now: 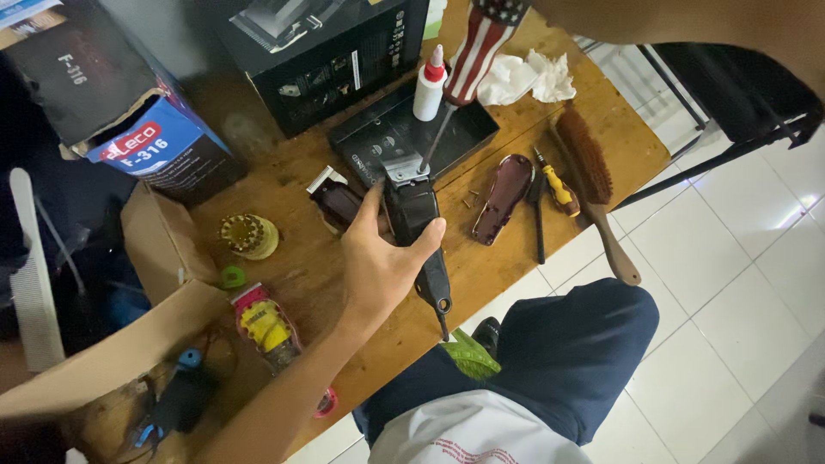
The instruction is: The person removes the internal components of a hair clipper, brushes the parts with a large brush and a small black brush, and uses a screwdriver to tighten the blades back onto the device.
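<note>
My left hand [382,258] grips a black hair clipper [414,219] lying on the wooden table [507,258], its metal blade [404,167] pointing away from me. A screwdriver with a red, white and blue striped handle [478,50] stands tilted over it, its tip touching the blade end. My right hand [543,12] holds the top of that handle and is mostly cut off by the top edge. A dark red clipper cover [503,198] lies to the right, with small screws [470,199] beside it.
Near the clipper are a black tray [468,129], a white bottle with a red cap [429,86], white tissue [528,77], a second dark red clipper [335,202], a yellow-handled screwdriver [559,189] and a wooden brush [597,185]. Boxes [326,51] stand behind; an open cardboard box [159,249] is at left.
</note>
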